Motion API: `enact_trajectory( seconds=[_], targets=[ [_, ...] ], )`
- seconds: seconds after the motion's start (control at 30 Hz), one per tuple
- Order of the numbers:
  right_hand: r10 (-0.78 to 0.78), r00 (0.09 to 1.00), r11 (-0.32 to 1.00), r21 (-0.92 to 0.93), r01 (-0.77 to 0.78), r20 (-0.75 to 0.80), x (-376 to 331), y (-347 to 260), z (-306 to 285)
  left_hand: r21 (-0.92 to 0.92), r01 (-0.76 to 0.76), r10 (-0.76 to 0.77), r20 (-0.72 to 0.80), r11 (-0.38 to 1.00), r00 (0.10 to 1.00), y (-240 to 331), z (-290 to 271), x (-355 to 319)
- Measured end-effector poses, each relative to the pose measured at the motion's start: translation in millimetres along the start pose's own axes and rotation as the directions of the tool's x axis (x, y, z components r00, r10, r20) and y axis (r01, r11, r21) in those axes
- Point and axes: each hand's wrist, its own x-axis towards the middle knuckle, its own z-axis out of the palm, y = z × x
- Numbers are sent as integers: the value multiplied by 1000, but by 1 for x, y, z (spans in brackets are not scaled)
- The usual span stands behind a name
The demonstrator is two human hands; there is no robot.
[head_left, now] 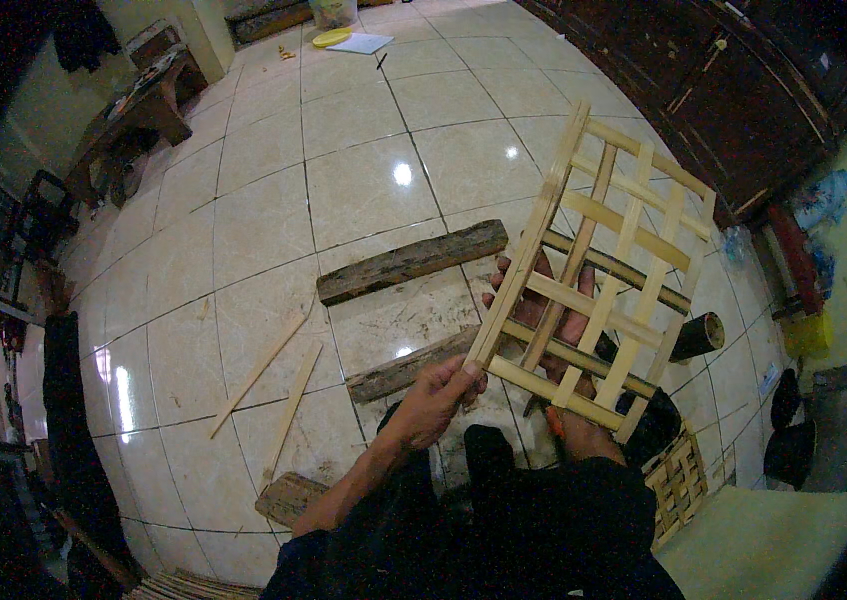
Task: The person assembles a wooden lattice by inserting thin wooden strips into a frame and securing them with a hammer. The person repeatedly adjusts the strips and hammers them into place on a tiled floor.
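Observation:
A woven bamboo lattice panel (pixel 599 215), pale strips crossing inside a rectangular frame, is held up tilted in front of me. My left hand (pixel 439 400) pinches its near left corner, thumb on top. Behind the lattice, my right hand (pixel 574 325) supports it from beneath; it shows through the gaps, and its fingertips come out past the left edge. Next to my right wrist is a small orange object (pixel 556 422), mostly hidden. Below the panel lie two rough wooden blocks (pixel 414 262), the nearer one partly behind my left hand.
Two loose bamboo strips (pixel 262 375) lie left on the tiled floor (pixel 254 200) by a short wood piece (pixel 291 498). At right are a bamboo tube (pixel 699 338) and another woven panel (pixel 679 485). Another person's dark-clothed leg (pixel 79 420) stretches along the left. A dark cabinet (pixel 694 75) stands far right.

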Motion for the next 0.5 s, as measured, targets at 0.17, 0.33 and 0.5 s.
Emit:
enact_trajectory(
  seconds=[0.17,0.33,0.5],
  targets=[
    [28,1000,1000,-15,-27,10,0,7,6,-18,63,-65,-107,998,992,-10,-6,0],
    [27,999,999,-35,-27,-19,1,5,-2,186,-36,63,-142,982,988,-4,-2,7],
    [44,999,998,-41,-45,-24,-2,13,-3,210,86,-64,-106,974,992,12,-3,3]
  ],
)
